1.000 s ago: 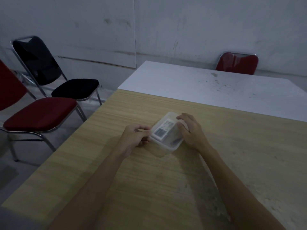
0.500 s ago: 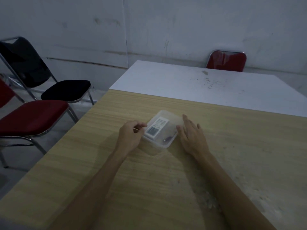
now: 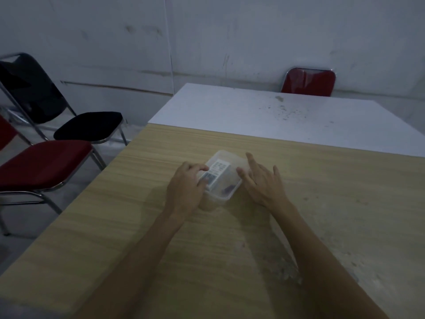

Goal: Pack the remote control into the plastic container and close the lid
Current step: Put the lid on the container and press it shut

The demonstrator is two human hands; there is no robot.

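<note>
Both hands have shifted: left hand fingers rest on container, right hand spread alongside.

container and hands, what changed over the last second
The right hand let go of the container: its fingers, curled over the right edge a second ago, now lie open and flat beside it. The left hand shifted from pinching the left edge to resting fingertips on the lid. The container stayed in place on the wooden table, remote inside.
</note>
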